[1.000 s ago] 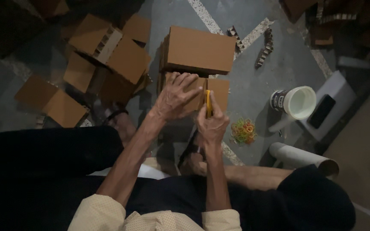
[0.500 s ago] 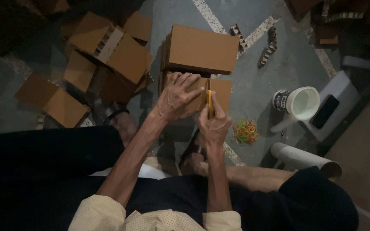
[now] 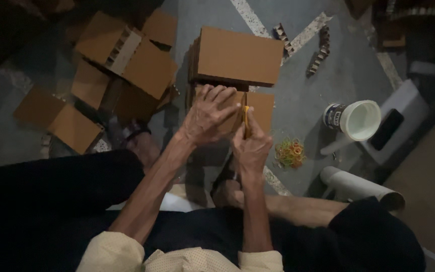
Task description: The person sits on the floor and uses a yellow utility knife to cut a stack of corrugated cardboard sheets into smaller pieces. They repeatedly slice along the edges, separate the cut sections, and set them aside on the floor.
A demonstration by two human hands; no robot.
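A white tub (image 3: 361, 120) stands on the grey floor (image 3: 298, 75) at the right. Coloured rubber bands (image 3: 290, 152) lie in a heap near it. A white roll (image 3: 361, 187) lies toward the floor's lower right. Flattened cardboard boxes (image 3: 127, 55) lie scattered at the upper left.

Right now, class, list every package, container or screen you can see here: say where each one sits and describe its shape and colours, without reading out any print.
Brown cardboard box stack: floor, top centre, rectangular.
Flat brown cardboard pieces: upper left, scattered, overlapping.
White plastic tub with a blue-and-white label: right, lying on its side.
Dark flat phone-like slab: right, on a pale block; screen unlit.
Pale cardboard tube: lower right, lying down.
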